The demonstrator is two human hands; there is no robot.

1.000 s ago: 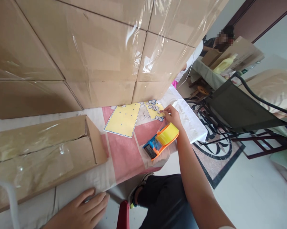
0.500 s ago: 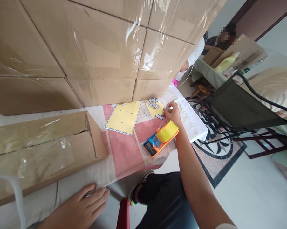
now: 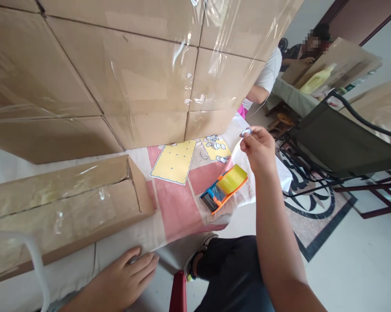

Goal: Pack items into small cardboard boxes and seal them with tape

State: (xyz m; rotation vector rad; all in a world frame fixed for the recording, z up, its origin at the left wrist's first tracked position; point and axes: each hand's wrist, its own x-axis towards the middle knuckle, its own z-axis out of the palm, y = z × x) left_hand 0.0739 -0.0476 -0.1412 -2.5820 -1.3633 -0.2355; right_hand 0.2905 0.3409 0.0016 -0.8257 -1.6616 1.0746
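My right hand (image 3: 259,149) is raised over the right end of the cloth-covered table, its fingertips pinching a small white paper cutout (image 3: 246,132) with a blue edge. Lower and nearer to me lies a tape dispenser (image 3: 224,189), orange and blue with a yellow roll. Several more small cutouts (image 3: 214,145) are scattered on a small yellow sheet (image 3: 219,152). A larger yellow sheet (image 3: 175,162) with a wavy blue border lies flat to its left. My left hand (image 3: 130,275) rests open at the table's front edge, fingers extended, beside a long carton.
Stacked, taped cardboard boxes (image 3: 117,69) wall off the back of the table. The long carton (image 3: 85,195) covers its left part. To the right stands a dark folding chair (image 3: 360,143). A person's white sleeve (image 3: 269,71) shows behind the stack; another person sits farther back.
My right hand has lifted off the table beside the small yellow sheet and moved up and right, carrying a paper cutout. My left hand stays at the table edge. The view has shifted slightly.
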